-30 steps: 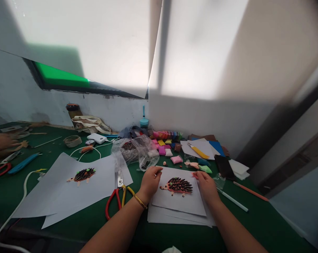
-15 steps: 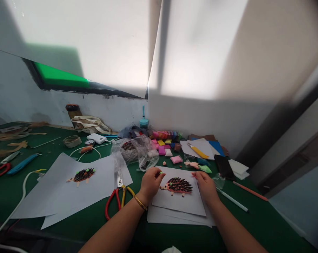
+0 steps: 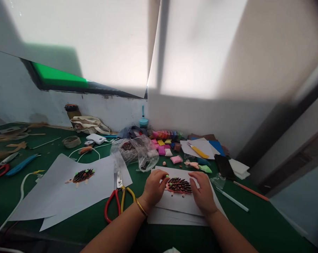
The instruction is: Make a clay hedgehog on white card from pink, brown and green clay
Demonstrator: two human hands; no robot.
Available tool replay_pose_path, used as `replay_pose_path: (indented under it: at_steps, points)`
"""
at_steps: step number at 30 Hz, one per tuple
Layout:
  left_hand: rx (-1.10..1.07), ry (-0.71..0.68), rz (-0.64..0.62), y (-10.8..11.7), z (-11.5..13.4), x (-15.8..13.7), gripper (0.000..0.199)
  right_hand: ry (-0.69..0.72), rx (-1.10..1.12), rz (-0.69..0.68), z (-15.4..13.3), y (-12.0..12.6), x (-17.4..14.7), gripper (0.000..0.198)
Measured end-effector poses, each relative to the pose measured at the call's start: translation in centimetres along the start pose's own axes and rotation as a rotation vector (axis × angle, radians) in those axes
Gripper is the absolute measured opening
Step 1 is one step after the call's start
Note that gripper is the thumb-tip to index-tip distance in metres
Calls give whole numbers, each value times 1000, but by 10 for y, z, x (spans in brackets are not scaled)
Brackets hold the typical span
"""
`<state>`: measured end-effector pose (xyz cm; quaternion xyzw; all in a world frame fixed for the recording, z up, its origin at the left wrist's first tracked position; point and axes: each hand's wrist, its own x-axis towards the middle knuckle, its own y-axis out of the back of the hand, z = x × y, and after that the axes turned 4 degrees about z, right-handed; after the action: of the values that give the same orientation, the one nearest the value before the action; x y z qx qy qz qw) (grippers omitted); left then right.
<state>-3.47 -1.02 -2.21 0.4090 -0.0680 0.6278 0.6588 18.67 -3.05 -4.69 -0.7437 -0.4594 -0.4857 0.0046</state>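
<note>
A hedgehog picture (image 3: 179,186), with a pink clay body and dark seed-like spines, lies on a stack of white paper (image 3: 178,209) before me. My left hand (image 3: 155,186) is over its head end and pinches a small green clay ball (image 3: 167,176) between thumb and forefinger. One green ball (image 3: 170,184) sits among the spines below it. At the tail end, my right hand (image 3: 202,189) is open and curved, thumb and fingers apart, with nothing visible in it. The hedgehog's snout is hidden behind my left hand.
Left of me lie red-and-yellow scissors (image 3: 119,196) and a second hedgehog picture (image 3: 83,175) on paper. Behind are a clear plastic bag (image 3: 134,149), clay packets (image 3: 161,150) and a yellow knife (image 3: 199,151). A white pen (image 3: 232,199) and an orange pencil (image 3: 251,190) are at right.
My left hand has moved right with the green clay ball, over the hedgehog's front. My right hand has left the paper's edge and come in to the tail end, its fingers opened.
</note>
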Motion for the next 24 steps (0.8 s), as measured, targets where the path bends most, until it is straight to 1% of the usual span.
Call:
replay_pose_path:
  at_steps: [3, 6, 8, 11, 14, 17, 21, 24]
  points:
    - [-140, 48, -63, -8, 12, -7, 26, 177, 6, -66, -18, -2, -8, 28]
    - [-271, 145, -102, -18, 22, -18, 34, 256, 44, -118, -32, -3, -13, 35]
    - [-325, 171, -147, -23, 25, -23, 35, 270, 70, -133, -37, -4, -15, 35]
    - [-327, 177, -204, -25, 27, -28, 37, 275, 107, -138, -39, -4, -17, 28]
    - [-299, 197, -187, -24, 25, -28, 40, 256, 129, -124, -38, -5, -18, 22]
    - [-277, 219, -161, -24, 23, -28, 30, 249, 129, -102, -36, -5, -18, 22]
    - [-265, 232, -147, -24, 23, -29, 25, 258, 124, -99, -36, -7, -18, 23]
    - [-298, 213, -129, -23, 22, -29, 29, 249, 119, -96, -36, -7, -18, 29]
